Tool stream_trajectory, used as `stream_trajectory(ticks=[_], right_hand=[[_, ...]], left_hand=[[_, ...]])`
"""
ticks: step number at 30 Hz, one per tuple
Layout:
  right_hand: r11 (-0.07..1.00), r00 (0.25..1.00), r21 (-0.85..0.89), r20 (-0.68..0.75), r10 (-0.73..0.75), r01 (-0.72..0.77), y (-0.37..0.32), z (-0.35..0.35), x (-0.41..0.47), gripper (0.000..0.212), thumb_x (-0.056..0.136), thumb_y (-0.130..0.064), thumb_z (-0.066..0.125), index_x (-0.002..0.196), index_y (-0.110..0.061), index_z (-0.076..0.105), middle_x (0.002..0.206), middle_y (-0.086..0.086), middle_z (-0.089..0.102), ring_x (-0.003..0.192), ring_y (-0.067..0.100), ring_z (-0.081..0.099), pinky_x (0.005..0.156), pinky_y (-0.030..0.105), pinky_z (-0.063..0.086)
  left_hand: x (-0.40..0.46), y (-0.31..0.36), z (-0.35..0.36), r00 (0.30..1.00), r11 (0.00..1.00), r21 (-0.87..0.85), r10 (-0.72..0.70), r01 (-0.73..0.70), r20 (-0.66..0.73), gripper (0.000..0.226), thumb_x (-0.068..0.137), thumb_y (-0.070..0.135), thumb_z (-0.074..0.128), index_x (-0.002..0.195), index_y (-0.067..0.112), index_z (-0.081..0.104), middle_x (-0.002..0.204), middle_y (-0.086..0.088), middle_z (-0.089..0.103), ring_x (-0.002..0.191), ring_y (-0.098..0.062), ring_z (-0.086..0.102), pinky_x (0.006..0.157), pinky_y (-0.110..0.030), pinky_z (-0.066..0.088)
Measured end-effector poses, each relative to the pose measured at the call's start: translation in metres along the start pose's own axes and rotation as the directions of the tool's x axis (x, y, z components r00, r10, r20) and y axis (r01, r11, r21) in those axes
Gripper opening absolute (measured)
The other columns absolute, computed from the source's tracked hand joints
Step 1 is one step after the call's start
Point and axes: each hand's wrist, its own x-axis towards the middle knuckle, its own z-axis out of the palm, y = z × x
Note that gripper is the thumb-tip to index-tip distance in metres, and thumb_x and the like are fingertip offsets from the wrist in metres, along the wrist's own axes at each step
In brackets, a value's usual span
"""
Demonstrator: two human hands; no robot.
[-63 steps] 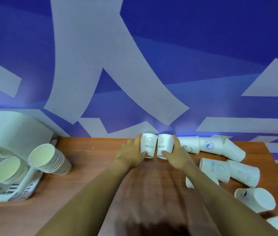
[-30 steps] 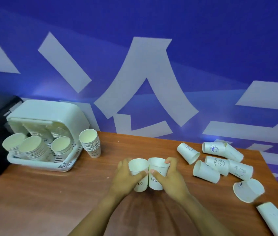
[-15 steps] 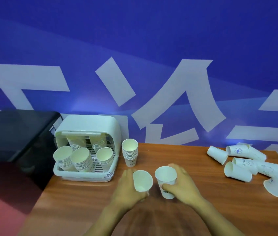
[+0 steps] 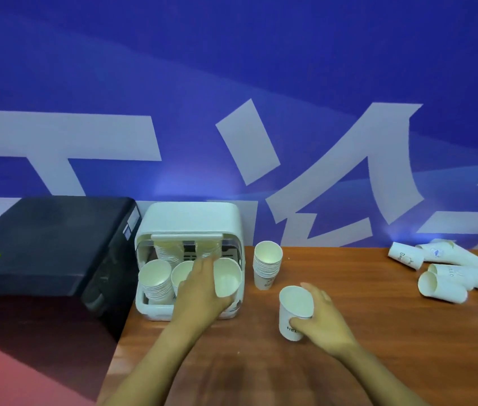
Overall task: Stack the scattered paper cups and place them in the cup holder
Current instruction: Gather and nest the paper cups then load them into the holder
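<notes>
My left hand [image 4: 202,294] grips a white paper cup [image 4: 227,278], tilted with its mouth toward me, in front of the right side of the white cup holder [image 4: 191,221]. Inside the holder lie several stacks of cups [image 4: 155,278]. My right hand [image 4: 320,320] holds another white cup [image 4: 295,310], upright, low over the wooden table [image 4: 378,361]. An upright stack of cups [image 4: 267,265] stands just right of the holder. Several loose cups [image 4: 443,284] lie on their sides at the table's far right.
A black machine [image 4: 41,244] with a yellow label sits left of the holder, beyond the table's left edge. A blue wall with white lettering runs behind the table. Red floor shows at the lower left.
Both hands have carried their cups leftward from the loose pile. The two cups have parted: the left one has reached the holder's front, and the right one hangs back over the table.
</notes>
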Motion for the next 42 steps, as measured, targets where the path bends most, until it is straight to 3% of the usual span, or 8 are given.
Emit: stream_trajectory(ticks=[4, 10, 18, 23, 29, 32, 37, 42], right_hand=[[1.0, 1.0, -0.011, 0.002, -0.016, 0.016, -0.002, -0.009, 0.011, 0.083, 0.069, -0.019, 0.071, 0.143, -0.023, 0.034, 0.135, -0.003, 0.04, 0.113, 0.009, 0.041, 0.091, 0.02, 0.035], [0.999, 0.999, -0.013, 0.021, -0.032, 0.032, -0.002, -0.011, 0.026, 0.083, 0.069, -0.022, 0.073, 0.142, -0.022, 0.034, 0.136, -0.004, 0.039, 0.116, 0.01, 0.041, 0.093, 0.021, 0.035], [1.0, 1.0, 0.008, 0.03, -0.008, 0.008, 0.003, -0.009, 0.036, 0.081, 0.07, -0.02, 0.075, 0.141, -0.024, 0.035, 0.133, -0.005, 0.04, 0.115, 0.01, 0.043, 0.097, 0.022, 0.038], [1.0, 1.0, 0.01, 0.03, 0.003, -0.003, 0.007, -0.007, 0.036, 0.081, 0.071, -0.019, 0.075, 0.141, -0.022, 0.035, 0.129, -0.006, 0.04, 0.115, 0.009, 0.04, 0.092, 0.019, 0.034], [1.0, 0.999, -0.009, 0.043, -0.011, 0.011, 0.003, -0.004, 0.036, 0.082, 0.07, -0.023, 0.077, 0.141, -0.024, 0.035, 0.128, -0.007, 0.04, 0.113, 0.007, 0.042, 0.089, 0.016, 0.034], [1.0, 0.999, -0.003, 0.041, -0.022, 0.023, -0.002, -0.004, 0.036, 0.082, 0.069, -0.027, 0.079, 0.139, -0.026, 0.035, 0.13, -0.009, 0.041, 0.114, 0.007, 0.042, 0.089, 0.016, 0.034], [0.997, 0.996, 0.005, 0.045, -0.072, 0.071, -0.016, -0.001, 0.04, 0.08, 0.067, -0.032, 0.08, 0.135, -0.033, 0.037, 0.129, -0.011, 0.043, 0.113, 0.006, 0.044, 0.091, 0.018, 0.037], [0.983, 0.985, 0.067, 0.007, -0.17, 0.17, -0.042, 0.011, 0.041, 0.075, 0.071, -0.03, 0.078, 0.131, -0.042, 0.035, 0.126, -0.015, 0.041, 0.113, 0.003, 0.045, 0.082, 0.007, 0.04]], left_hand=[[0.028, -0.004, -0.001, 0.995, 0.988, 0.154, -0.007, 0.023, -0.099, 0.076, 0.062, 0.05, 0.077, 0.127, 0.027, 0.045, 0.118, 0.005, 0.054, 0.109, -0.021, 0.054, 0.086, -0.038, 0.045], [0.044, -0.021, 0.03, 0.998, 0.981, 0.193, 0.044, -0.036, -0.038, 0.077, 0.071, 0.045, 0.074, 0.137, 0.026, 0.038, 0.131, 0.007, 0.048, 0.12, -0.018, 0.05, 0.091, -0.037, 0.037], [0.062, -0.029, 0.042, 0.957, 0.873, 0.472, -0.02, -0.125, 0.291, 0.074, 0.081, 0.056, 0.06, 0.141, 0.027, 0.028, 0.143, 0.005, 0.039, 0.131, -0.022, 0.036, 0.106, -0.049, 0.023], [0.07, -0.025, 0.028, 0.944, 0.857, 0.492, -0.019, -0.154, 0.329, 0.071, 0.082, 0.055, 0.059, 0.141, 0.029, 0.029, 0.146, 0.008, 0.039, 0.135, -0.022, 0.031, 0.109, -0.056, 0.015], [0.073, -0.019, 0.038, 0.883, 0.76, 0.603, -0.087, -0.24, 0.462, 0.094, 0.076, 0.055, 0.067, 0.15, 0.026, 0.017, 0.157, 0.005, 0.022, 0.146, -0.025, 0.012, 0.107, -0.069, -0.005], [0.075, -0.022, 0.038, 0.883, 0.754, 0.617, -0.109, -0.226, 0.457, 0.1, 0.077, 0.058, 0.065, 0.152, 0.027, 0.007, 0.16, 0.002, 0.016, 0.148, -0.028, 0.006, 0.106, -0.07, -0.009], [0.074, -0.027, 0.03, 0.889, 0.792, 0.571, -0.085, -0.214, 0.451, 0.095, 0.08, 0.054, 0.061, 0.152, 0.027, 0.006, 0.16, 0.004, 0.015, 0.148, -0.026, 0.005, 0.107, -0.069, -0.011], [0.063, -0.033, 0.015, 0.925, 0.867, 0.475, -0.047, -0.149, 0.377, 0.091, 0.082, 0.057, 0.058, 0.152, 0.031, 0.007, 0.16, 0.006, 0.012, 0.148, -0.021, 0.004, 0.11, -0.065, -0.008]])
